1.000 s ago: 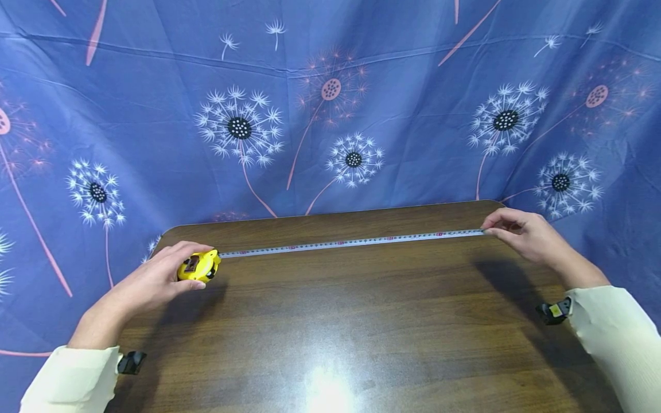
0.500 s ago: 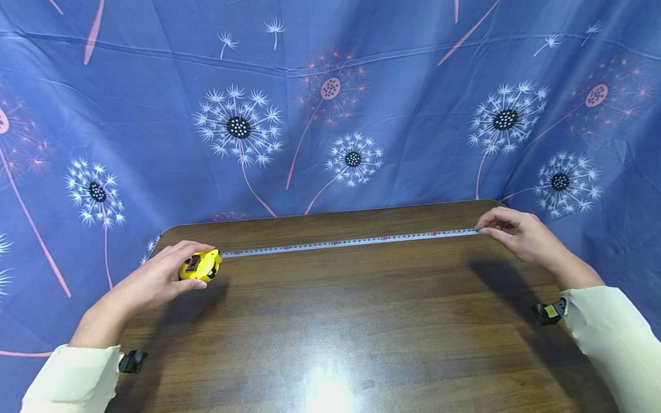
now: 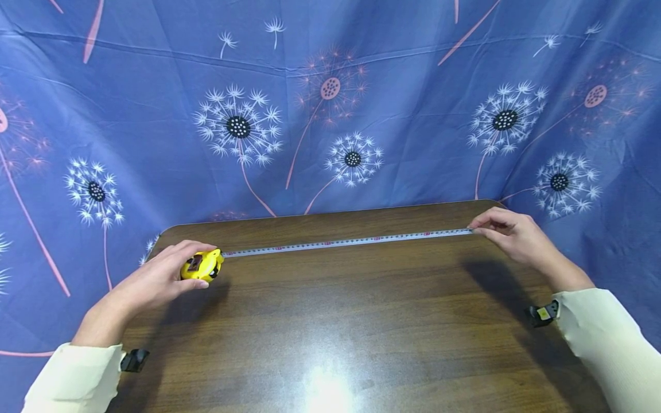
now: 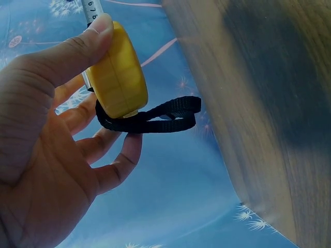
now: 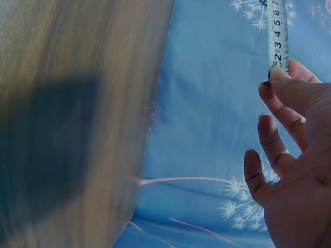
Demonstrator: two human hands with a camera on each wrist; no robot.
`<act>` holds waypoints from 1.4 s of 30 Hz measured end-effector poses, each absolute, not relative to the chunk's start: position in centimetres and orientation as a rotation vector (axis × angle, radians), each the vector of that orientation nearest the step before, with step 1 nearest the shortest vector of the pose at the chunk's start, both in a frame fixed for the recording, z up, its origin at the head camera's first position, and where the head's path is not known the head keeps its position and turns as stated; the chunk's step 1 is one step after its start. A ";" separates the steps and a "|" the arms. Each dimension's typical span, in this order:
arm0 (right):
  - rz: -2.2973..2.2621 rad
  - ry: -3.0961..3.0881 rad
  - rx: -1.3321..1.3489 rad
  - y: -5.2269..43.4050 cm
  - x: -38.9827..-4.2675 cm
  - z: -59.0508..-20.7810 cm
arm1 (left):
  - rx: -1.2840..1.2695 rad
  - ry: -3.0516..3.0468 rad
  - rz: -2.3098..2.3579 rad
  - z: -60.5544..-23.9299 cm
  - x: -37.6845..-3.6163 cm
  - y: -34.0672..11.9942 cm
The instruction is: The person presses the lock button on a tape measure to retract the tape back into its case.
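- Left hand (image 3: 155, 278) is wrapped round the yellow tape measure case (image 3: 202, 266), thumb on one flat side, fingers curled behind the other.
- The left wrist view shows that grip close up: thumb tip pressed on the case (image 4: 116, 77), and a black wrist strap (image 4: 155, 114) looping out from its bottom edge across the fingers.
- The case sits at the far left corner of the dark wood worktop (image 3: 335, 321), low over the surface; whether it touches I cannot tell.
- The tape blade (image 3: 346, 241) is drawn out in a straight line along the back of the worktop, left to right.
- Right hand (image 3: 508, 235) pinches the free end of the blade near the far right corner, thumb and forefinger closed on the tip, other fingers loosely bent.
- From the right wrist view, the blade (image 5: 277, 31) runs away from the fingertips, its numbers readable.
- Behind it all hangs a blue cloth (image 3: 330, 115) printed with dandelions.
- Cream sleeves (image 3: 72, 378) cover both forearms.
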State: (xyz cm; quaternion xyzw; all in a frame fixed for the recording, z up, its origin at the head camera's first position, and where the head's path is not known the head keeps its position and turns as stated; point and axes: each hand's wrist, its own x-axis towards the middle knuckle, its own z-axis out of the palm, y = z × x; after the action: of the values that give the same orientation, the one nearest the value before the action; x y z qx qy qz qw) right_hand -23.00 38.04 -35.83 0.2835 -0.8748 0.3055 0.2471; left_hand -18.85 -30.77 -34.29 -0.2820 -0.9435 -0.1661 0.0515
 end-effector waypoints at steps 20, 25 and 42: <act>0.753 -2.332 0.821 36.5 -22.9 -35.5 | -0.880 -2.853 -0.498 -34.3 -18.9 -30.8; 0.723 -2.321 0.828 36.6 -22.9 -35.5 | -0.886 -2.843 -0.495 -34.3 -18.8 -30.7; 0.709 -2.300 0.846 35.9 -22.9 -35.3 | -0.859 -2.885 -0.474 -33.9 -18.8 -30.3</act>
State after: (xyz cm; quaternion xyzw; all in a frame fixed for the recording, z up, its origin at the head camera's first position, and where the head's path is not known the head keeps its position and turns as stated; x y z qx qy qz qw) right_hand -22.91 35.94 -35.32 0.3174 -0.8625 0.2659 0.2909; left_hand -18.80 -30.28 -33.95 -0.2816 -0.9457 -0.1553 0.0470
